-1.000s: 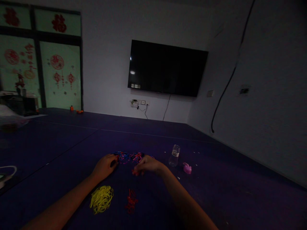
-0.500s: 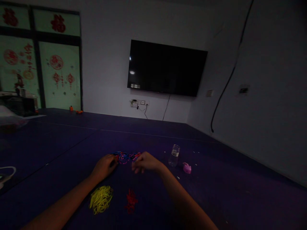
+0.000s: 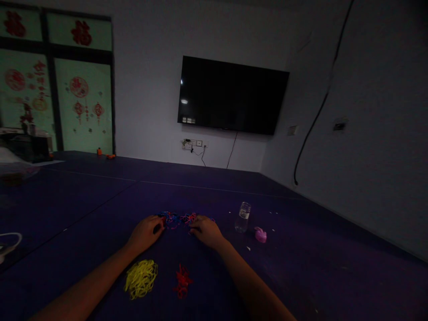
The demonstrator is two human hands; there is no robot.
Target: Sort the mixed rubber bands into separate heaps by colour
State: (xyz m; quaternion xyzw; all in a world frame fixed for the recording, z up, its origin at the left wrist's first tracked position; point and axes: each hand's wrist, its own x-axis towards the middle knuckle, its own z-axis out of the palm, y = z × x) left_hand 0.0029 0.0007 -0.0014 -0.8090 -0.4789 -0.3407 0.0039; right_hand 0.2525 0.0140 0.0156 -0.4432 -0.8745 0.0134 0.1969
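At 10 o'clock, a red "福" (image 3: 82,33) stood on an upper window pane (image 3: 104,38). Between 9 and 10 o'clock, a column of red characters (image 3: 40,80) on the lower left pane (image 3: 23,58) was too blurred to read. At 5 o'clock, the bottle (image 3: 241,223) bore a label (image 3: 244,214), its print too small to read.
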